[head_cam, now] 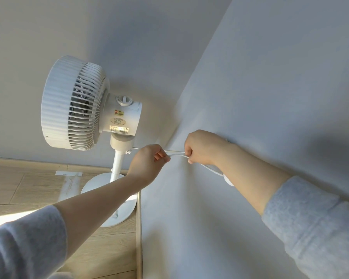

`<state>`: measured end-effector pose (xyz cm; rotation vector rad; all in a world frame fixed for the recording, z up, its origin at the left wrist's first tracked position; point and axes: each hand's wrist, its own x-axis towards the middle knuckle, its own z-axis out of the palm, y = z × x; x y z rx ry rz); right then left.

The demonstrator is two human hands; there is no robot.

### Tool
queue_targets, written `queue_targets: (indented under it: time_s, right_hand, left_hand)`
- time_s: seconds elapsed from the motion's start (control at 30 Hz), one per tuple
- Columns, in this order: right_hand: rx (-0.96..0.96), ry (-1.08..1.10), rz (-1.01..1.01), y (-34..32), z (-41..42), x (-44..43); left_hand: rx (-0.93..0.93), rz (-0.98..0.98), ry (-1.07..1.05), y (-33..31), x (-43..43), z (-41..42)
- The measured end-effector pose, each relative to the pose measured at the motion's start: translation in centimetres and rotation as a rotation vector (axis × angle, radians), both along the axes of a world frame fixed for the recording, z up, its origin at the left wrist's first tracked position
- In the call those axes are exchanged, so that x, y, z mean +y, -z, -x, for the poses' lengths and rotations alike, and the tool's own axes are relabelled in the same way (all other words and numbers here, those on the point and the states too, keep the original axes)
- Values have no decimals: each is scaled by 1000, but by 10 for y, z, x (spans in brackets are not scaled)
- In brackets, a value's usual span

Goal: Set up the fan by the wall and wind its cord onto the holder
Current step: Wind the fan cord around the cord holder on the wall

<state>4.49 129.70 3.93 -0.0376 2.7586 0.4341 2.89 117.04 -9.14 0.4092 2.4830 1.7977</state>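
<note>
A white pedestal fan stands in the corner on its round base, its head turned to the left. Its white cord leaves the neck and runs right between my hands. My left hand pinches the cord just right of the fan's pole. My right hand grips the cord against the right wall, and the cord loops down below that wrist toward a white piece on the wall, mostly hidden behind my forearm.
Two white walls meet in a corner right behind the fan. The wooden floor stretches left, with a strip of tape on it and a sunlit patch at lower left. A baseboard runs along the right wall.
</note>
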Motion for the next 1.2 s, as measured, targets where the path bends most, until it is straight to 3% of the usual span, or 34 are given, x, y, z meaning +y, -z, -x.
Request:
queue_targets:
  time_s: [0.1, 0.23, 0.43, 0.9, 1.2]
  right_hand:
    - [-18, -25, -28, -9, 11, 2]
    - [3, -4, -58, -23, 15, 13]
    - [95, 83, -84, -33, 28, 27]
    - [269, 115, -235, -58, 9, 23]
    - [359, 128, -34, -79, -33, 22]
  left_hand:
    - [-16, -34, 36, 0, 4, 5]
    - [-219, -257, 254, 6, 10, 2]
    - [-295, -270, 333, 26, -1, 3]
    - [-226, -359, 324, -13, 4, 13]
    - [-153, -329, 344, -35, -5, -9]
